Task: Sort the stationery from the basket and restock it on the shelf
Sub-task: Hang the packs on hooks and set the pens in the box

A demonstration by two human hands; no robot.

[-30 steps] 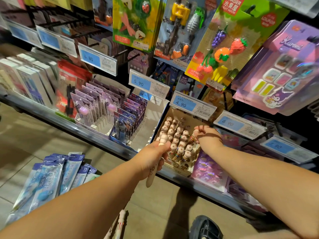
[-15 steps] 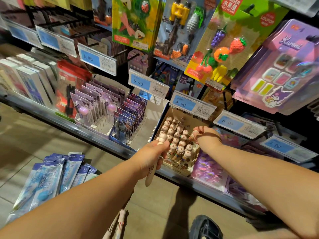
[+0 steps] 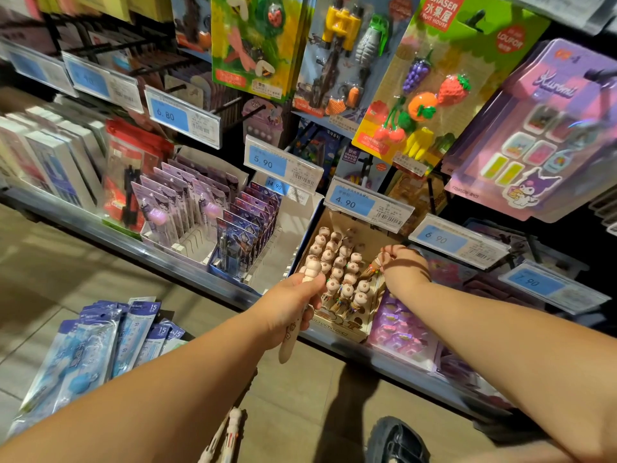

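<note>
Smooth pale plastic pen [image 3: 289, 339] with a soft sheen; matt brown cardboard display box [image 3: 337, 330]; shiny metal shelf edge [image 3: 167, 259]; glossy clear plastic price tag holder [image 3: 367, 203]; fruit eraser pack [image 3: 434, 88] under glossy blister plastic; ruler packets [image 3: 93, 355] in shiny film; matt floor tiles [image 3: 50, 262].

Cream knob-topped pen [image 3: 289, 340], gripped near-upright, beside display box [image 3: 334, 326] of seemingly matching pens [image 3: 339, 262]

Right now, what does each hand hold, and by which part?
The left hand grips a cream pen by its upper barrel, below the beaded top. The right hand pinches a second pen near its upper end.
</note>
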